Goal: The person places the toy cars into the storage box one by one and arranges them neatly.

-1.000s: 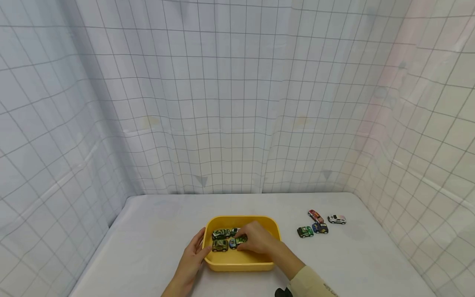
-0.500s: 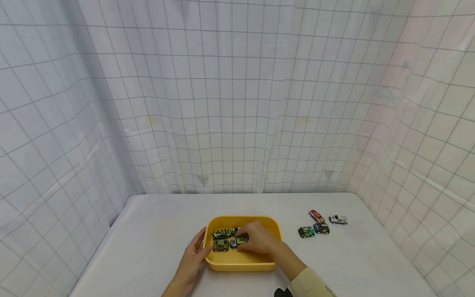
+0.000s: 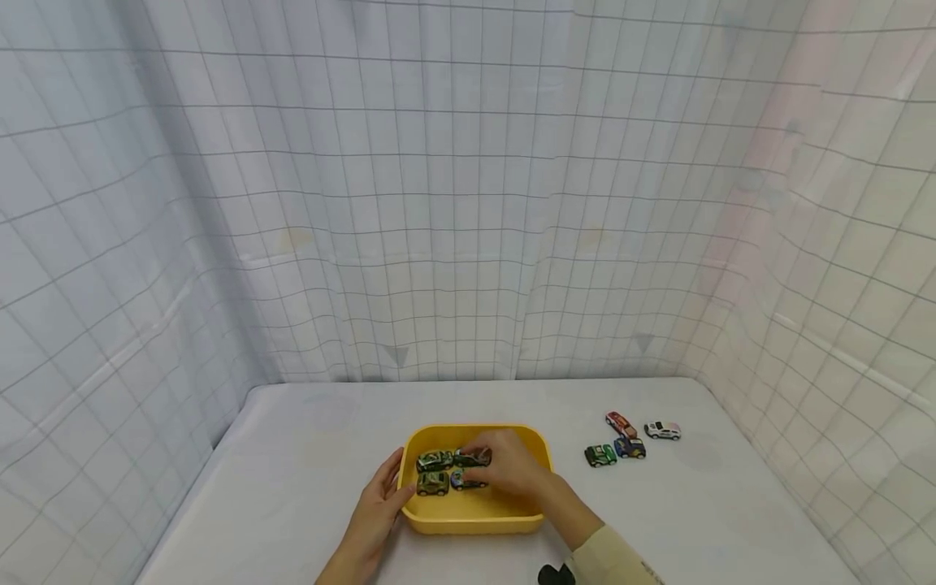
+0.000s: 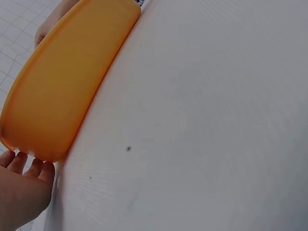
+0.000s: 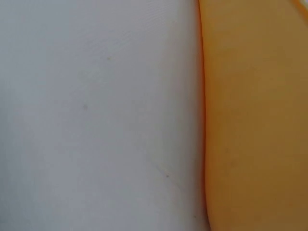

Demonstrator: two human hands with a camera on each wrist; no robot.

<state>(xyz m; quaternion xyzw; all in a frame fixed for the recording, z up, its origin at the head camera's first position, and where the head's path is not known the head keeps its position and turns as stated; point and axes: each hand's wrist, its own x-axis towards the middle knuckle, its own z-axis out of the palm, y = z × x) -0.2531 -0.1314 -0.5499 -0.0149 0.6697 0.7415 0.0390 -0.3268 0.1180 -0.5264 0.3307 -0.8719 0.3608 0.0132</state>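
Observation:
A yellow plastic tray (image 3: 475,526) stands on the white table, with several small toy cars grouped in its left half. My left hand (image 3: 376,508) holds the tray's left side, thumb at the rim and fingers along the outer wall; the left wrist view shows those fingertips (image 4: 47,172) against the wall. Inside the tray, my right hand (image 3: 512,467) pinches a dark toy car (image 3: 472,458) in the back row. A blue and green toy car (image 3: 458,479) sits just in front, partly under the thumb. Left of these stand two camouflage-patterned toy cars, one green (image 3: 435,461), one olive (image 3: 433,483).
Right of the tray, on the table (image 3: 307,455), lie a green toy car (image 3: 601,455), a blue one (image 3: 630,448), a red one (image 3: 621,424) and a white one (image 3: 663,431). A black object (image 3: 556,575) shows at the bottom edge. Gridded white curtains surround the table.
My right hand has let go of the front-row blue and green toy car and moved slightly back to the dark car behind it. The left hand stays on the tray.

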